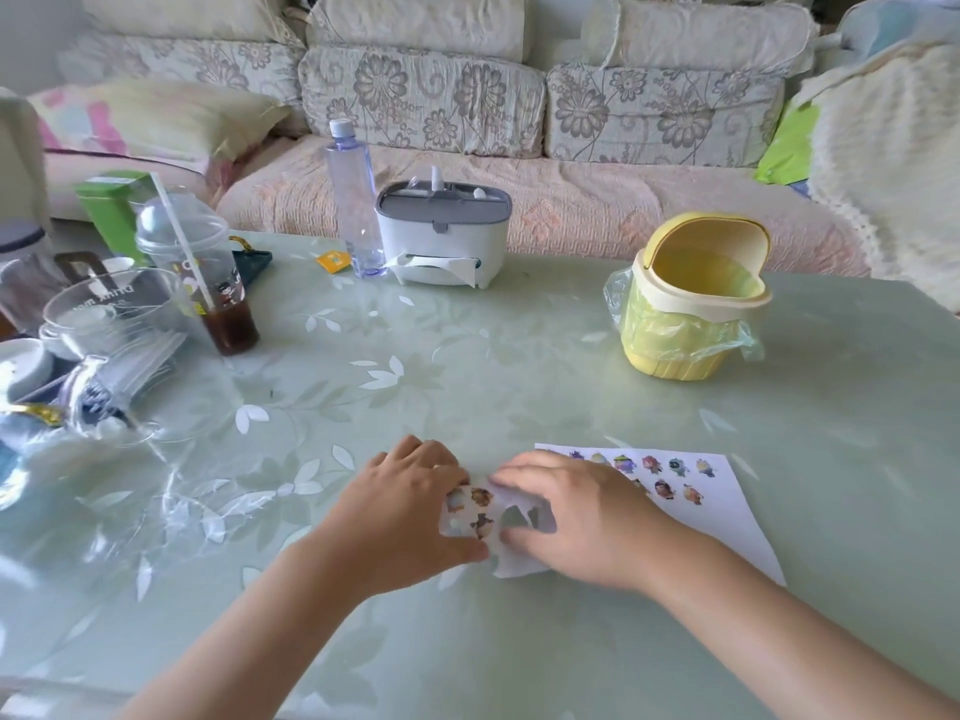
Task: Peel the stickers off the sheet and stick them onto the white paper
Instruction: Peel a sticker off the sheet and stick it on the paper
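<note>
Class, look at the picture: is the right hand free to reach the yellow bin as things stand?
Probably yes. The tabletop between the right hand and the bin looks bare, and its swing lid is tipped open. But that hand is busy on the sticker sheet, so it would have to let go first.

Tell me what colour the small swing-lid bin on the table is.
Pale yellow, lined with a clear plastic bag; the bin shows in the head view.
</note>
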Demonstrator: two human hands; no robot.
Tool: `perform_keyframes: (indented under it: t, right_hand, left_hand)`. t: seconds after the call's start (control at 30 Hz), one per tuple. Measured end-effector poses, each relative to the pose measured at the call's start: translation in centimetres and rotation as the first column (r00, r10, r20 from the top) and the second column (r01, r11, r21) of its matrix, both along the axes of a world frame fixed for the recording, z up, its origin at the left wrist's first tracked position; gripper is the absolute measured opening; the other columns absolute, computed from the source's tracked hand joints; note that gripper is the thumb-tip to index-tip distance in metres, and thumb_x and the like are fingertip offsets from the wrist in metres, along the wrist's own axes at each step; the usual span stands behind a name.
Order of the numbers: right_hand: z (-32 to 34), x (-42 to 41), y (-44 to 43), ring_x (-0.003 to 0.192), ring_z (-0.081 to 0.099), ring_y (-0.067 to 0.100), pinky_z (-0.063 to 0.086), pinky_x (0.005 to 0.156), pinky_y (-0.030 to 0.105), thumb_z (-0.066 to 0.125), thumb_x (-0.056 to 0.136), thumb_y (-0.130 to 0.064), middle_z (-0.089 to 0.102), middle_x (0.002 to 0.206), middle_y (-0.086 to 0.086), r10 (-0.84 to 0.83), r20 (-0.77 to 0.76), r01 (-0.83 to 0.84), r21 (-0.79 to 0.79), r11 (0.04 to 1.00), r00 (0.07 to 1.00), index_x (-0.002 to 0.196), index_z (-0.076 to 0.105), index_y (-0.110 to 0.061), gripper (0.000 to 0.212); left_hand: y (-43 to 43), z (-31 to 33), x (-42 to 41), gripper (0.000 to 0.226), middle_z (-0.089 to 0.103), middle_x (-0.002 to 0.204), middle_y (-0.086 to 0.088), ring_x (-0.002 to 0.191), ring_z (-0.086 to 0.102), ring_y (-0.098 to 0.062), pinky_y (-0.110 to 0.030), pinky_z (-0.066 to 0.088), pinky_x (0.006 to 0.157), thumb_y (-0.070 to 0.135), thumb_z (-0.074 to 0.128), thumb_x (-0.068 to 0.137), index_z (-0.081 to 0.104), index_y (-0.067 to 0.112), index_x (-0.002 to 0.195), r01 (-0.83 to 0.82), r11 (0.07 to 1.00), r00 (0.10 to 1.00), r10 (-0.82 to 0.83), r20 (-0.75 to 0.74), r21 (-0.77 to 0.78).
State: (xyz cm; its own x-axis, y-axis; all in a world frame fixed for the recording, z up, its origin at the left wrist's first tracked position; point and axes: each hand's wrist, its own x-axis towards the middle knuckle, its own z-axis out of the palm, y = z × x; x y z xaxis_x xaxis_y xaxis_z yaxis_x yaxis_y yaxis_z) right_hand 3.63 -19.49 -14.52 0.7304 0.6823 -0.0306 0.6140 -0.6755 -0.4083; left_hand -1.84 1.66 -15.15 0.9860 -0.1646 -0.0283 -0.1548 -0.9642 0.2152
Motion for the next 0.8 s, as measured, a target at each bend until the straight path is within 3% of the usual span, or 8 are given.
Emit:
perform_keyframes:
  t: [0.1,0.23,0.37,0.47,0.57,0.63,0.7,0.8]
  right_hand:
    - [0.4,0.3,0.5,0.113,0.056,0.000,0.044,0.096,0.023,0.068,0.088,-0.047,0.055,0.129,-0.025,-0.054,0.000,0.054,0.103,0.993,0.999,0.130,0.062,-0.035,0.044]
    - [1.6,0.9,0.3,0.091,0.061,0.001,0.048,0.079,0.022,0.075,0.085,-0.042,0.064,0.103,-0.023,-0.154,0.058,0.131,0.293,0.947,0.986,0.108,0.072,-0.038,0.024]
    - [2.9,0.5,-0.8,0.078,0.058,-0.001,0.040,0.063,0.013,0.076,0.083,-0.038,0.062,0.093,-0.026,-0.222,0.104,0.172,0.359,0.917,0.969,0.096,0.072,-0.042,0.015]
    - [3.3,0.1,-1.8,0.075,0.057,-0.002,0.039,0.063,0.013,0.078,0.084,-0.030,0.063,0.092,-0.026,-0.297,0.049,0.245,0.451,0.858,0.954,0.096,0.073,-0.040,0.017]
    - [3.6,0.2,-2.5,0.073,0.059,-0.004,0.039,0.062,0.011,0.077,0.085,-0.033,0.065,0.087,-0.029,-0.384,-0.050,0.353,0.517,0.780,0.922,0.098,0.074,-0.040,0.014]
    - [3.8,0.3,-2.9,0.076,0.061,-0.001,0.047,0.064,0.018,0.074,0.087,-0.039,0.066,0.086,-0.032,-0.425,-0.120,0.424,0.502,0.754,0.897,0.097,0.073,-0.042,0.010]
    - [3.9,0.4,-3.2,0.077,0.063,0.004,0.052,0.068,0.028,0.071,0.088,-0.044,0.069,0.083,-0.026,-0.440,-0.170,0.465,0.469,0.751,0.882,0.094,0.073,-0.041,0.008]
    - [4.2,0.4,-3.5,0.073,0.062,0.010,0.051,0.067,0.032,0.063,0.089,-0.054,0.069,0.074,-0.016,-0.436,-0.146,0.457,0.381,0.804,0.888,0.089,0.074,-0.036,0.021]
  left_hand:
    - [-0.2,0.5,0.2,0.056,0.050,0.112,0.020,0.112,0.042,-0.008,-0.022,0.033,0.092,0.075,0.055,0.076,0.060,0.039,0.119,-0.017,0.998,0.996,0.022,0.081,-0.060]
    - [-0.5,1.0,0.5,0.058,0.052,0.098,0.020,0.096,0.044,-0.009,-0.026,0.039,0.088,0.078,0.045,0.070,0.066,0.039,0.108,-0.002,0.985,0.983,0.034,0.180,-0.175]
    - [-1.9,2.3,0.2,0.064,0.050,0.111,0.018,0.106,0.040,-0.009,-0.023,0.033,0.093,0.073,0.043,0.081,0.058,0.035,0.129,-0.017,0.948,0.942,0.122,0.314,-0.316]
    - [-3.3,3.2,-0.3,0.055,0.045,0.117,0.012,0.108,0.037,-0.011,-0.022,0.028,0.093,0.057,0.049,0.084,0.052,0.026,0.129,-0.138,0.853,0.841,0.370,0.396,-0.503]
    - [-4.7,4.0,-0.9,0.045,0.044,0.110,0.016,0.107,0.040,-0.010,-0.023,0.034,0.091,0.053,0.065,0.084,0.047,0.027,0.117,-0.282,0.652,0.837,0.526,0.153,-0.704]
    - [-5.3,4.4,-1.1,0.043,0.048,0.108,0.021,0.105,0.049,-0.005,-0.020,0.039,0.081,0.052,0.071,0.082,0.048,0.032,0.113,-0.343,0.568,0.871,0.491,-0.027,-0.748]
    - [-5.8,4.5,-0.8,0.034,0.060,0.104,0.024,0.096,0.058,0.005,-0.017,0.044,0.074,0.053,0.071,0.081,0.057,0.036,0.107,-0.356,0.552,0.898,0.425,-0.114,-0.754]
    - [-6.6,4.3,0.0,0.019,0.068,0.081,0.022,0.070,0.062,0.000,-0.019,0.047,0.071,0.038,0.072,0.087,0.071,0.021,0.093,-0.353,0.434,0.917,0.338,-0.214,-0.829]
